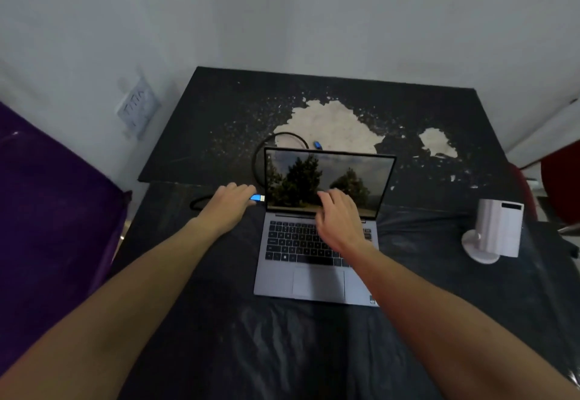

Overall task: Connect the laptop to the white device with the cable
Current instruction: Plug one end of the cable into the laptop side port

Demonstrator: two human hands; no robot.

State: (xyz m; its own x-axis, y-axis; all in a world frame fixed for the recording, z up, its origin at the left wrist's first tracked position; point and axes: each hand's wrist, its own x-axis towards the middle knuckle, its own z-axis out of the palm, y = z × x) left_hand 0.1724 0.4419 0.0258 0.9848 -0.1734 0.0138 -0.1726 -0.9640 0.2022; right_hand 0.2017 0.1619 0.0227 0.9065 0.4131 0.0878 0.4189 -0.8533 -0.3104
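An open grey laptop [301, 283] sits mid-table with trees on its screen. My left hand [227, 206] grips a blue cable plug [258, 198], its tip right at the laptop's left edge near the hinge. The black cable [259, 155] loops behind the screen, and its other blue plug [318, 144] lies on the table behind the lid. My right hand [340, 222] rests on the keyboard and hinge area with fingers spread against the lower screen. The white device [499, 230], a boxy unit on a round foot, stands to the right of the laptop, untouched.
The black table [219, 321] has worn pale patches [329, 123] at the back. A purple cloth-covered surface [47, 211] lies left, a wall socket [138, 106] sits on the wall at left, and a red chair [561, 186] stands at the right edge.
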